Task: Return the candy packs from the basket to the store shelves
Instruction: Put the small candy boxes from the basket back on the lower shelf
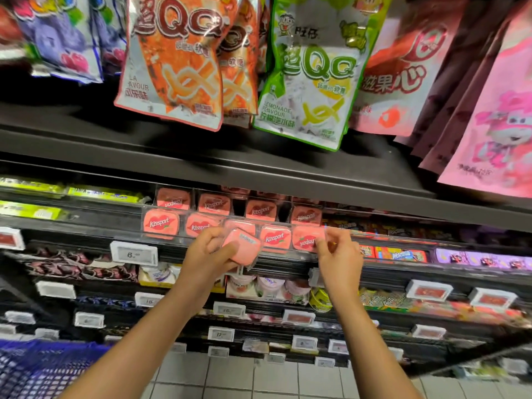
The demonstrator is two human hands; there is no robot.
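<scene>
My left hand (pixel 211 256) grips a pink Kissport candy pack (pixel 241 246), tilted, just in front of the clear shelf tray (pixel 169 236) that holds several matching pink Kissport packs (pixel 275 238). My right hand (pixel 338 251) is at the tray's right end, fingers pinching the edge of the rightmost pack (pixel 306 239) there. The blue basket (pixel 40 367) shows at the bottom left corner; its contents are blurred.
Hanging QQ gummy bags, orange (pixel 175 59) and green (pixel 312 70), and pink bags (pixel 495 110) hang above a dark shelf board (pixel 201 156). Price tags (pixel 134 253) line the shelf rails. Lower shelves hold other sweets. White floor tiles (pixel 244 378) lie below.
</scene>
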